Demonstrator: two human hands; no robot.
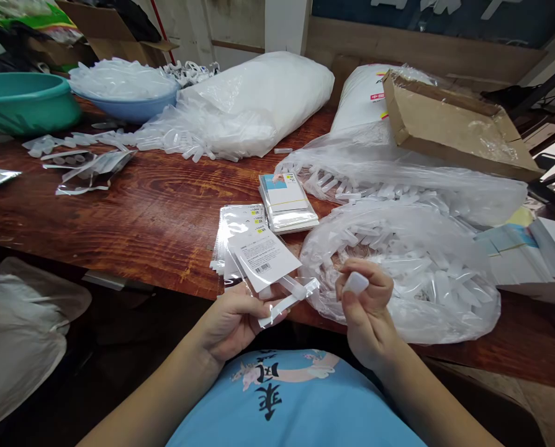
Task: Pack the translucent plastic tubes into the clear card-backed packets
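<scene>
Packet [267, 264] is slanting over near edge of table [166, 233]; left hand [235, 320] is clamping its end, thumb against fingers. Right hand [369, 310] is pinching white piece [356, 283] near bag [473, 273].

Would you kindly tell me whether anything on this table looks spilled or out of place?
Yes: loose translucent pieces lie strewn on the tabletop before the blue basin and beside the large white bag, outside any container. The cardboard tray at right also looks askew, tilted among the bags.
</scene>
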